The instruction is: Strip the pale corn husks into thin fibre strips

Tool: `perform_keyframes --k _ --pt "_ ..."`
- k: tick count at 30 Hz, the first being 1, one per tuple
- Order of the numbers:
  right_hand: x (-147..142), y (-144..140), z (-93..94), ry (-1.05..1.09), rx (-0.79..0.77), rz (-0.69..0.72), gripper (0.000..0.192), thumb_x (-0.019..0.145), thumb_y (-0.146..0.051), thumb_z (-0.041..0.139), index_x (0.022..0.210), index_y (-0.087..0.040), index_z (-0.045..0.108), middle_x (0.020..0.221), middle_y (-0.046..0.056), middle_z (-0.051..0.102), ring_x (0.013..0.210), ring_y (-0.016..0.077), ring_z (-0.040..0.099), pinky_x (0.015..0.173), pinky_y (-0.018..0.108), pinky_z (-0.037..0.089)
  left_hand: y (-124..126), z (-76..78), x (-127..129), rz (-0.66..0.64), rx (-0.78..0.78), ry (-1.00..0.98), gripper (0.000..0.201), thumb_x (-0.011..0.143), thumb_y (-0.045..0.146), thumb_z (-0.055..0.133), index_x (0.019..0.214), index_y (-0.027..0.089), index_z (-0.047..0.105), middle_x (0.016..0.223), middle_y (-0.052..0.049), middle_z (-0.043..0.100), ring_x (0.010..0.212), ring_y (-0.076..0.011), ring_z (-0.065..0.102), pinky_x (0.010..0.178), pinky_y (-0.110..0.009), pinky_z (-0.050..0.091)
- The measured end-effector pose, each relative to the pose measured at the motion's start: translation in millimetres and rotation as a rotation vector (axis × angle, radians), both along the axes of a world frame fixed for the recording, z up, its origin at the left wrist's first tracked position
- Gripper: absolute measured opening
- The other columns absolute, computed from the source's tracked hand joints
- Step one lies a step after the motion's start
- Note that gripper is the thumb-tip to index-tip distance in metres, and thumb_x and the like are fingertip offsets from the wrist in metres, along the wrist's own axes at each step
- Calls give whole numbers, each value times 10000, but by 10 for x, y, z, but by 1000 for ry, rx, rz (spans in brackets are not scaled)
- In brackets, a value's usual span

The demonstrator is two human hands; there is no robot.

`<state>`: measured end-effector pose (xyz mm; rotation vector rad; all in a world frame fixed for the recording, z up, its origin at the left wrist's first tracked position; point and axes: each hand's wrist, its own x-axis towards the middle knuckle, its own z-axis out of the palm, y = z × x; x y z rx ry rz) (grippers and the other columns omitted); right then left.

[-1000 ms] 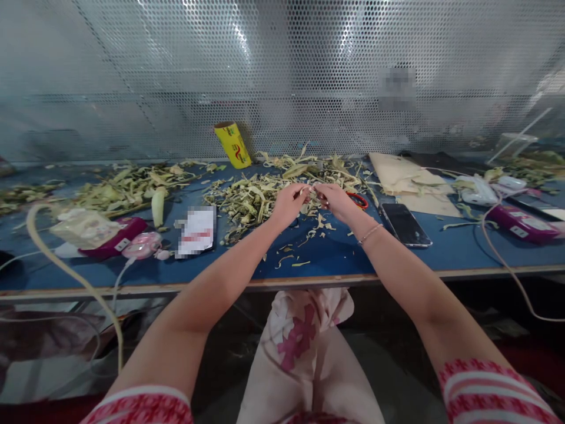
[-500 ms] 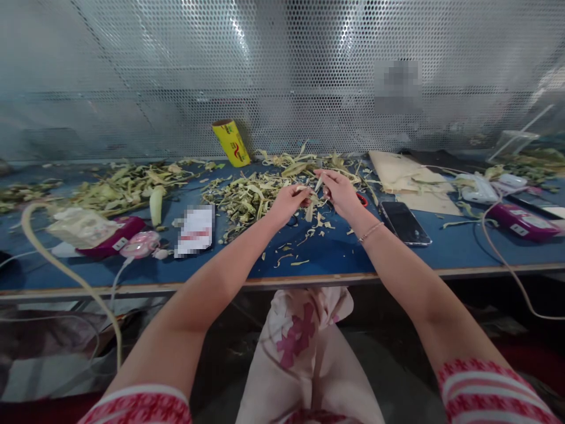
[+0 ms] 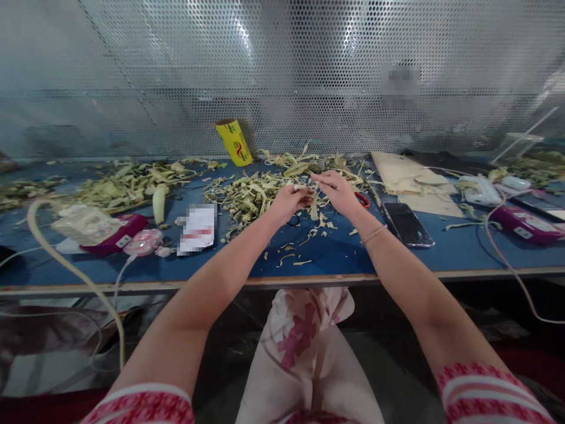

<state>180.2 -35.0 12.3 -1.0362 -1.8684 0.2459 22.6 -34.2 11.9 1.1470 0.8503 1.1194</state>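
apparently, my left hand (image 3: 288, 204) pinches a pale strip (image 3: 313, 208); the right hand's (image 3: 338, 189) grip i can't tell; hard tugging could tear it.

Near edge: open tabletop (image 3: 339, 253) (bar thin scraps (image 3: 302, 262))
Left: plant heap (image 3: 247, 200) blocks
Right: phone (image 3: 408, 225) obstructs
Back: perforated panel (image 3: 304, 76) walls everything off

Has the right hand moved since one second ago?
Yes, slightly: the right hand now sits higher in view, farther from the table's near edge.
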Motion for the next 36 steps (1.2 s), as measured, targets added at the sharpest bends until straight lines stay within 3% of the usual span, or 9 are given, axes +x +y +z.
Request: perform_keyframes --k 5,14,18,26,36 --pt "-9 -13 8 15 -28 -4 273 870 -198 529 1035 -224 744 959 69 691 919 190 636 841 349 506 -4 -1 -9 -29 17 50 94 825 114 583 735 109 605 653 -29 624 603 -83 595 752 -281 526" --pt "-36 -57 33 258 -206 13 191 770 -227 614 903 -174 740 873 57 743 832 199 680 800 347 534 -2 -20 -2 -4 94 78 100 810 84 552 725 108 600 676 -21 629 617 -80 608 774 -291 530" --pt "-41 -45 26 257 -178 22 209 756 -211 602 938 -167 696 823 46 724 795 174 671 799 334 530 11 -40 -6 -12 104 89 82 802 104 580 724 108 603 690 -23 633 618 -82 604 771 -295 528" --pt "-52 -27 -6 150 -146 -51 99 735 -209 616 769 -182 705 754 36 698 704 163 633 709 319 518 -13 -16 -15 -24 95 58 66 798 110 602 733 107 613 679 -21 629 633 -82 611 787 -283 522" --pt "-60 -32 -1 95 -90 -89 96 748 -172 632 763 -191 724 823 49 696 802 184 634 741 333 504 -16 -13 -30 -129 124 43 66 785 149 633 733 116 610 705 -26 636 697 -91 614 823 -280 518"
